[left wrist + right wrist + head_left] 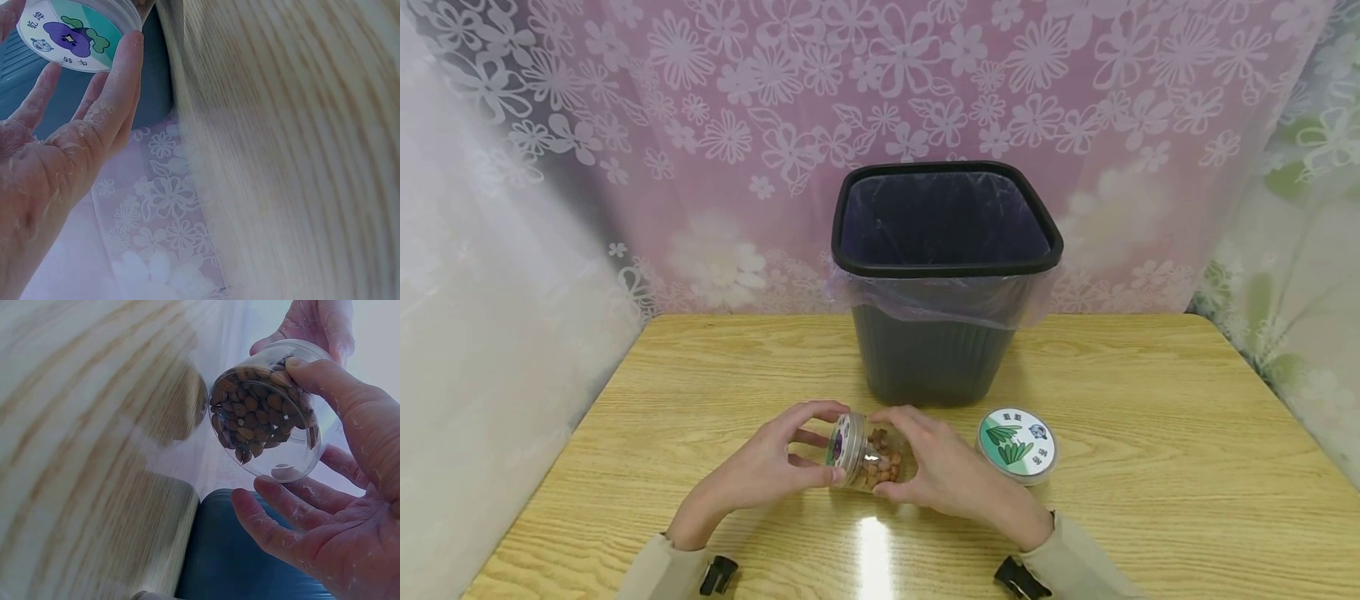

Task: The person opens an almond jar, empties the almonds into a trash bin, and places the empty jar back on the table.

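Note:
A clear round jar of brown almond-like kernels is tipped on its side near the tabletop; I cannot tell whether it touches the wood. Its lid faces left and bears a purple cartoon picture, seen close up in the left wrist view. With thumb and fingertips my left hand grips the lid's edge. My right hand holds the clear body near its base, thumb on one side and fingers on the other. The kernels lie along the jar's lower side.
Right of the jar stands another round container with a green and white lid. Behind both is a dark bin lined with a thin bag. The wooden table ends at a pink flowered curtain.

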Demonstrator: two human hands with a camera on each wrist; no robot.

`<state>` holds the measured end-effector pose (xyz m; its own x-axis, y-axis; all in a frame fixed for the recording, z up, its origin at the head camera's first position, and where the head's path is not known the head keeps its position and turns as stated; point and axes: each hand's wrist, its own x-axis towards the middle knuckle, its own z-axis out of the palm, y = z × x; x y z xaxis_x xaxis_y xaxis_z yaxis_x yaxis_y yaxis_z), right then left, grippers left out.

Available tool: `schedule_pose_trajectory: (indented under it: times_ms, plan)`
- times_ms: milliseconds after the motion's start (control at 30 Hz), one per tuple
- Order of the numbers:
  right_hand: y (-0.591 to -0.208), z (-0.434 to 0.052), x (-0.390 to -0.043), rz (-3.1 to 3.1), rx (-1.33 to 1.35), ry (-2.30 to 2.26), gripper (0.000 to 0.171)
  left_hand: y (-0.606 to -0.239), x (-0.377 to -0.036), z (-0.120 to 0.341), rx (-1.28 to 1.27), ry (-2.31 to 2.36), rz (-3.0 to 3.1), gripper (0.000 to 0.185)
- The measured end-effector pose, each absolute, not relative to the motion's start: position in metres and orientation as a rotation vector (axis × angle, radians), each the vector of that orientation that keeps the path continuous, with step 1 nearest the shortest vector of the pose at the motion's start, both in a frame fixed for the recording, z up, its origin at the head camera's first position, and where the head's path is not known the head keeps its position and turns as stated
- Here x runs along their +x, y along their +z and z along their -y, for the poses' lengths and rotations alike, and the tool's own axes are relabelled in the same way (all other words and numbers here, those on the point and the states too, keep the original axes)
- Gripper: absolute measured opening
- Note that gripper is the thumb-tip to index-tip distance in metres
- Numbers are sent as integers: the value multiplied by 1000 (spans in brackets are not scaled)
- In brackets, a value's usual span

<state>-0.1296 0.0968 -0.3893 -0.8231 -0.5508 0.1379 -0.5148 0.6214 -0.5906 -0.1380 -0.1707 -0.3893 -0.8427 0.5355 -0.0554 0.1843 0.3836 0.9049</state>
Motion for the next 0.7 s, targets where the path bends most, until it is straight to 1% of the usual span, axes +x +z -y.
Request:
schedule_pose_trajectory:
  times_ms: [433, 700]
  plan:
    - [-389, -97, -129, -2772, -899, -994, 73, -388, -138, 170, 604, 1396, -2356, 66]
    - [-388, -97, -129, -2766, -887, -994, 73, -388, -138, 170, 602, 1361, -2392, 69]
